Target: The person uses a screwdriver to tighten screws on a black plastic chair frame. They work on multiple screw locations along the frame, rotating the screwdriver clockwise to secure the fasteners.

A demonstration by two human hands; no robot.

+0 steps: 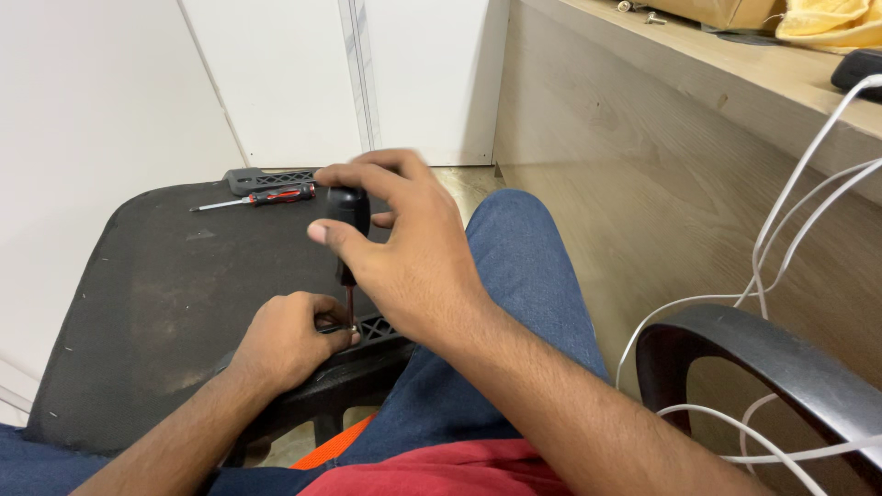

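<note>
My right hand [404, 248] grips the black handle of a screwdriver [348, 209], held upright with its thin shaft pointing down. The tip meets a small screw on a black plastic lattice part [377, 328] at the near edge of a black chair seat [165, 303]. My left hand [289, 335] is closed around that spot, with its fingertips pinching beside the screwdriver tip. My leg in blue jeans [524, 285] lies right of both hands.
A second screwdriver with a red and black handle [266, 196] lies at the seat's far edge, next to another black lattice part [266, 176]. A black chair armrest [772, 367] and white cables [781, 239] are at right. A wooden desk side [661, 147] rises behind.
</note>
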